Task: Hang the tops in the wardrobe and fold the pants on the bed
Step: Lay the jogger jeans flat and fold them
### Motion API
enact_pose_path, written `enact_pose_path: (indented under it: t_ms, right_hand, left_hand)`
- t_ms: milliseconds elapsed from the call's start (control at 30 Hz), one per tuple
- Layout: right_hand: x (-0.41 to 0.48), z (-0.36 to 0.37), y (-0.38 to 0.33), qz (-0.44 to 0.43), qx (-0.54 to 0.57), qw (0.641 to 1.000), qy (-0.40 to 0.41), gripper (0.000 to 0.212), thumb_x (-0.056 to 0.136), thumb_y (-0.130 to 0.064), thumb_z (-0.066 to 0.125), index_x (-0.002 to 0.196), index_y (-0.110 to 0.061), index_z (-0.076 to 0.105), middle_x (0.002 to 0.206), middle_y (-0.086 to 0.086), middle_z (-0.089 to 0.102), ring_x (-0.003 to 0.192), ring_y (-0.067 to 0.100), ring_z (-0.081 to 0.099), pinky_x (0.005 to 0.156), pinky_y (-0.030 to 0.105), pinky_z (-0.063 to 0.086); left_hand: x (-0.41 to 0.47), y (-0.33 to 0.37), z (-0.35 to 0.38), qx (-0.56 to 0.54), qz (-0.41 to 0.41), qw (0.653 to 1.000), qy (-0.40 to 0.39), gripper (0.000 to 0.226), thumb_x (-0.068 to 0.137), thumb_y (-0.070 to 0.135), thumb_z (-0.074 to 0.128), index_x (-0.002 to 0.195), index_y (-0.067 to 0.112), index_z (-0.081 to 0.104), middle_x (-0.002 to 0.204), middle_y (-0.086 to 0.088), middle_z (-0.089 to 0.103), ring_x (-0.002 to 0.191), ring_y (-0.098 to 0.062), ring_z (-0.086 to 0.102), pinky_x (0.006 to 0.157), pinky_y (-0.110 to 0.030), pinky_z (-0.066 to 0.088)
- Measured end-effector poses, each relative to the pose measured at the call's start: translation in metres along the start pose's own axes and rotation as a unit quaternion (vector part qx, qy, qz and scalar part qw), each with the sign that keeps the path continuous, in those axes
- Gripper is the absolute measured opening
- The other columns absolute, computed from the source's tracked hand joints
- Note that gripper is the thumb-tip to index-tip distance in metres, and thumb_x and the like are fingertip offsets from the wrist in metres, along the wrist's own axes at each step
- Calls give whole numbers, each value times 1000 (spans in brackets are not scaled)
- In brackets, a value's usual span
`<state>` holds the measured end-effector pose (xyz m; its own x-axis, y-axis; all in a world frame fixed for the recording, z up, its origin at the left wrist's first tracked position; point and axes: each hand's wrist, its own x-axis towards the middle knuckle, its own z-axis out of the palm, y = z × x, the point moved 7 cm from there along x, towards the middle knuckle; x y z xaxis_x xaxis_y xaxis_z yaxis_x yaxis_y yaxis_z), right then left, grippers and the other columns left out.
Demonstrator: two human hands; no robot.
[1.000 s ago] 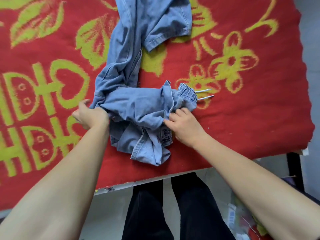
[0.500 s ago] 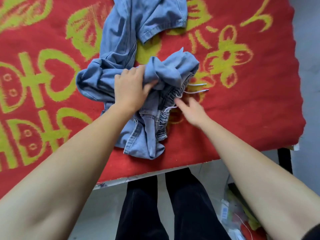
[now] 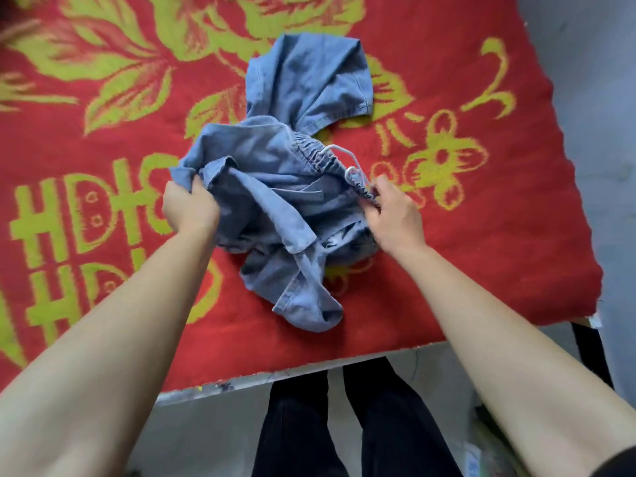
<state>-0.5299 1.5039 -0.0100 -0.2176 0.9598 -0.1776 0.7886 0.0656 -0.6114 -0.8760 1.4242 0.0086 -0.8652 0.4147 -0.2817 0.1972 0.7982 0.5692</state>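
Light blue denim pants [image 3: 275,187] lie crumpled in a heap on the red bed cover [image 3: 464,235], with a gathered elastic waistband and a white drawstring [image 3: 344,160]. My left hand [image 3: 189,208] grips a bunch of the fabric at the heap's left side. My right hand [image 3: 392,215] pinches the waistband at its right end, beside the drawstring. One leg of the pants stretches away toward the far side and folds over itself. A hem hangs loose near the bed's front edge.
The bed cover is red with yellow-green flowers and characters. Its front edge [image 3: 309,366] runs just ahead of my legs in black trousers [image 3: 344,425]. The right edge drops to a grey floor, and a dark frame leg [image 3: 592,352] stands at the corner.
My left hand left the top of the heap and now grips fabric at its left side. My right hand went from flat beside the waistband to pinching it. The pants got bunched and turned.
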Motion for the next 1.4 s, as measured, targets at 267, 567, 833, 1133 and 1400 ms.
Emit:
enact_pose_path:
  t_ms: [267,567,833,1133,1400]
  right_hand:
    - [-31,-30,-74,-295,-173,938,57,11,79,-4,72,88,-9,69,89,9,65,53,33,58,45,37,48]
    - [-106,40,-51,-380,-175,902,-103,29,93,-46,61,80,-21,68,77,2,61,66,24,61,60,33,45]
    - [-66,48,26,162,-56,979,-114,95,77,-33,75,152,-17,18,150,15,36,137,37,35,109,50,33]
    - [-10,-65,-34,181,-98,972,-111,23,86,-17,47,100,-11,63,111,20,66,101,38,63,75,36,44]
    - [36,-282,-214,136,154,977,51,35,83,-10,42,114,-4,57,118,23,62,107,41,62,82,43,53]
  left_hand:
    - [-15,1,-51,226,32,974,15,53,78,8,57,129,6,43,138,-19,39,128,-39,36,104,-50,36]
    - [-78,70,57,316,254,895,-184,70,82,62,58,130,13,44,133,-12,49,124,-35,44,94,-48,42]
    - [-84,-5,63,402,200,873,-189,46,77,9,61,114,8,34,113,-21,57,106,-44,56,70,-44,42]
    - [-51,37,-73,233,98,965,-71,26,77,20,52,100,20,62,107,-11,68,102,-36,61,76,-35,43]
    - [-96,224,-256,124,159,979,11,28,75,28,57,98,22,73,104,-9,71,100,-33,64,77,-32,47]
